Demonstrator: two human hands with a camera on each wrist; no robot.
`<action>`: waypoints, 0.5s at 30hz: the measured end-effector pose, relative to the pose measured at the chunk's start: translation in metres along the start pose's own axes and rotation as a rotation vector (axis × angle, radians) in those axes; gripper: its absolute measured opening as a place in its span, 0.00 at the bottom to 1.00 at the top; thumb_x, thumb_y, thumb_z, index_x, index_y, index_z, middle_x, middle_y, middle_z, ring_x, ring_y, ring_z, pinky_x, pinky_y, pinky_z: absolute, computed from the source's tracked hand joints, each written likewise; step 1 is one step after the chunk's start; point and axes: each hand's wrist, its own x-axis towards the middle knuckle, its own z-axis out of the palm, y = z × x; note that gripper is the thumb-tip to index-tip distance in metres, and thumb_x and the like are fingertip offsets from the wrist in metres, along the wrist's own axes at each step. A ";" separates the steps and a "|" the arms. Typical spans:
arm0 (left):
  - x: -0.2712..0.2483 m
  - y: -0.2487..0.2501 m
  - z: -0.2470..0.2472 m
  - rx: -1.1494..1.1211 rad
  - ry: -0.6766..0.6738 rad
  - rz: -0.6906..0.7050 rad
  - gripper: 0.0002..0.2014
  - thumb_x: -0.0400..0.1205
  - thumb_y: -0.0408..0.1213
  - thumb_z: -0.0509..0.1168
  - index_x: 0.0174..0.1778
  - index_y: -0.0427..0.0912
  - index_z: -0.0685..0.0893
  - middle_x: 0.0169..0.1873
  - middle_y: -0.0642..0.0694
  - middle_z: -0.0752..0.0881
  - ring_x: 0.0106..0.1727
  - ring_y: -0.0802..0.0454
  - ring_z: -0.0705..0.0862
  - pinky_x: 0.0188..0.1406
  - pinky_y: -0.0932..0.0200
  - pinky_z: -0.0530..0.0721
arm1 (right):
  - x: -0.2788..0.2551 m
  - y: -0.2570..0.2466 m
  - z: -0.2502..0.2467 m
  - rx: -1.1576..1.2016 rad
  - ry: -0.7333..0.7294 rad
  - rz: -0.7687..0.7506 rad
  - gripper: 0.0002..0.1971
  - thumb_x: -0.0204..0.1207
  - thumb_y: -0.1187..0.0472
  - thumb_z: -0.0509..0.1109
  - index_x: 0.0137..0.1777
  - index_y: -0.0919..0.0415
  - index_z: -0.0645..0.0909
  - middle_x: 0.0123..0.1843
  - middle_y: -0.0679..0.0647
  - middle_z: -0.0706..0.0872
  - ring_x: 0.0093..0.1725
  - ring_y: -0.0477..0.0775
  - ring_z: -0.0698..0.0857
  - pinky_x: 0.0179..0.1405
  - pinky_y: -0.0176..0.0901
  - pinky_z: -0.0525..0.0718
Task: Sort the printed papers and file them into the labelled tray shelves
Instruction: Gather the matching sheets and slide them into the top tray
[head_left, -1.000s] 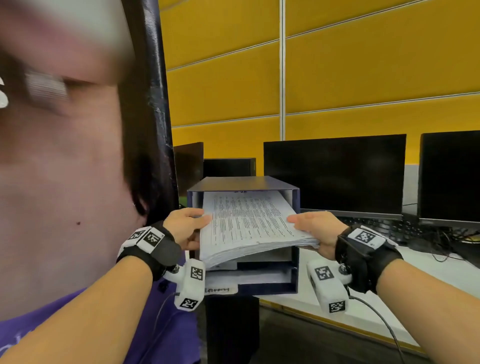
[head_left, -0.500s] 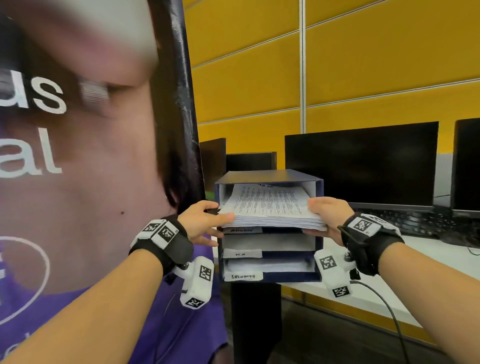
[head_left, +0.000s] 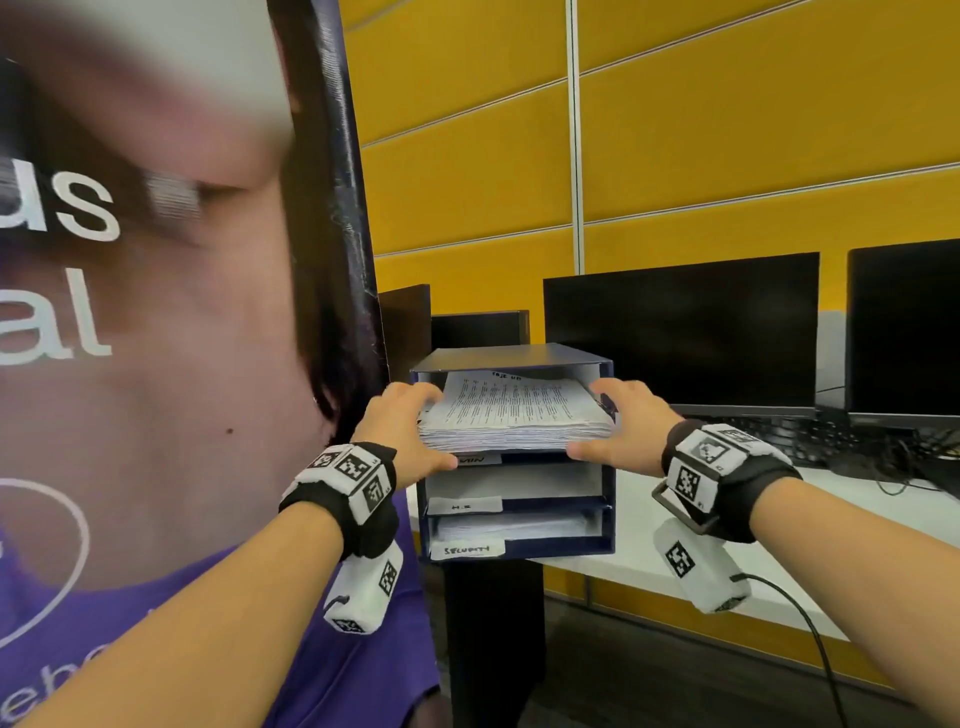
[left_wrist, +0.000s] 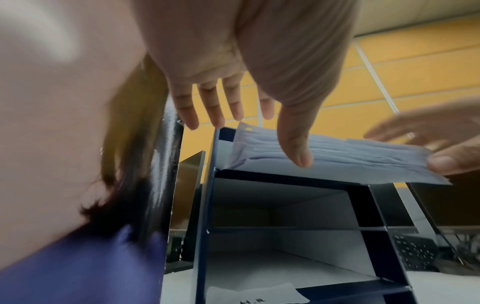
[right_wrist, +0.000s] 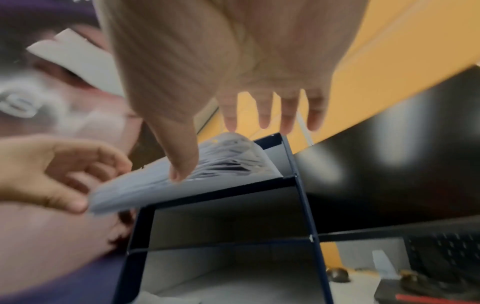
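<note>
A dark blue tray unit (head_left: 519, 546) with three shelves stands at the corner of a white desk. A thick stack of printed papers (head_left: 514, 415) lies in its top shelf, its near edge still sticking out past the front. My left hand (head_left: 423, 428) holds the stack's left side, fingers on top and thumb under the front edge. My right hand (head_left: 615, 421) holds the right side the same way. In the wrist views both thumbs (left_wrist: 298, 158) (right_wrist: 182, 172) rest against the stack's front edge (left_wrist: 363, 158) (right_wrist: 228, 170). Handwritten labels read "H.R" (head_left: 467, 506) and "SECURITY" (head_left: 467, 550); the top label is half hidden.
A tall printed banner (head_left: 156, 364) rises close on the left, almost touching the tray. Two dark monitors (head_left: 680, 332) (head_left: 904, 322), a keyboard (head_left: 779, 436) and cables sit on the desk (head_left: 675, 525) to the right. The bottom shelf holds papers (head_left: 514, 526).
The stack has slid deeper into the top shelf and now lies flat instead of drooping. Both hands have moved forward with it, up to the tray's front.
</note>
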 end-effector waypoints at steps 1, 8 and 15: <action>0.000 0.003 -0.002 0.070 0.007 0.041 0.36 0.65 0.50 0.80 0.68 0.56 0.73 0.69 0.51 0.72 0.68 0.48 0.70 0.69 0.47 0.74 | -0.002 -0.003 -0.003 -0.101 0.051 -0.065 0.46 0.61 0.35 0.75 0.78 0.45 0.60 0.76 0.52 0.65 0.72 0.58 0.70 0.70 0.57 0.74; 0.006 0.016 -0.005 0.397 -0.059 0.179 0.23 0.69 0.59 0.73 0.58 0.61 0.79 0.64 0.57 0.77 0.67 0.50 0.68 0.66 0.47 0.69 | -0.006 -0.020 -0.005 -0.473 0.105 -0.426 0.30 0.71 0.41 0.70 0.73 0.41 0.68 0.74 0.45 0.69 0.72 0.54 0.66 0.72 0.51 0.65; 0.009 0.016 -0.005 0.429 -0.061 0.274 0.17 0.77 0.55 0.68 0.59 0.53 0.82 0.57 0.55 0.83 0.64 0.51 0.73 0.67 0.50 0.70 | 0.002 -0.021 0.001 -0.362 0.058 -0.383 0.17 0.76 0.49 0.69 0.65 0.46 0.77 0.64 0.46 0.80 0.62 0.50 0.77 0.65 0.44 0.73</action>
